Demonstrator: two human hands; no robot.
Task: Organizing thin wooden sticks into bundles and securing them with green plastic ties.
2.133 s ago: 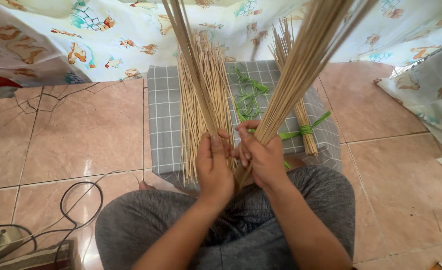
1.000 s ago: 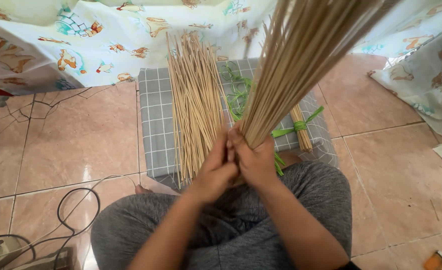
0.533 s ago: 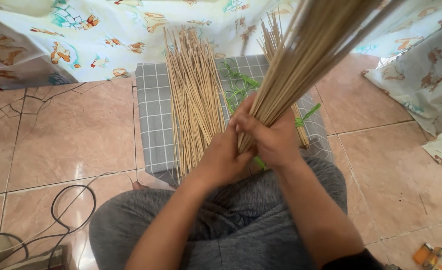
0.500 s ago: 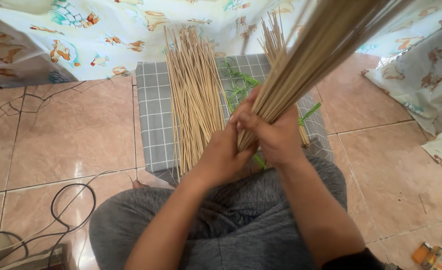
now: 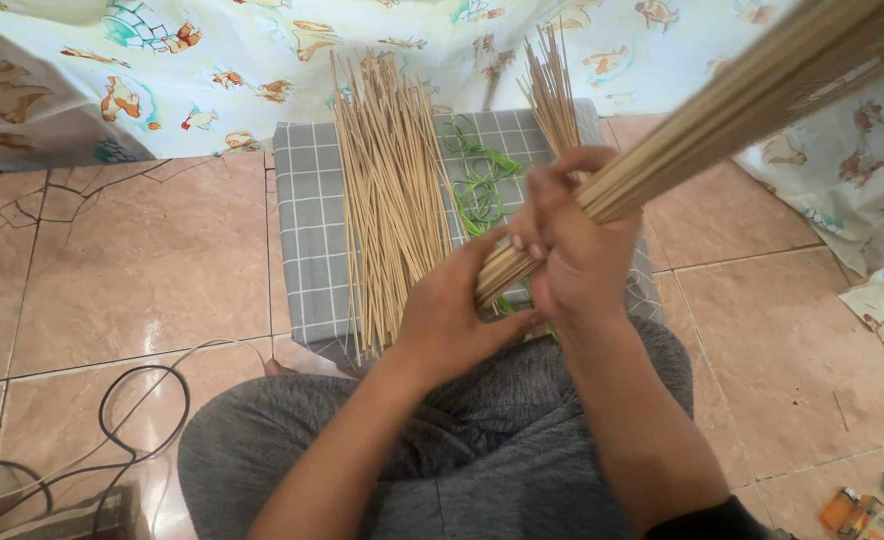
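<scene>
A thick bundle of long tan sticks [image 5: 722,110] slants from my lap up to the top right corner. My right hand [image 5: 577,255] is wrapped around it a little above its lower end. Cupped against the butt ends just below, my left hand [image 5: 452,320] presses the bundle's base. A loose pile of the same sticks [image 5: 387,190] lies on a grey checked cloth [image 5: 307,230] in front of me. Green ties [image 5: 477,185] lie beside the pile, and a smaller tied bundle [image 5: 552,90] rests further back.
A patterned sheet [image 5: 212,70] hangs behind the cloth and another piece [image 5: 852,200] lies at the right. A black cable [image 5: 112,430] loops on the tiled floor at lower left. Small colourful items [image 5: 862,510] sit at the bottom right corner. My grey-trousered legs are crossed below.
The bundle has tilted over toward the right. My right hand has shifted up around it while my left stays at the base. The view has moved closer.
</scene>
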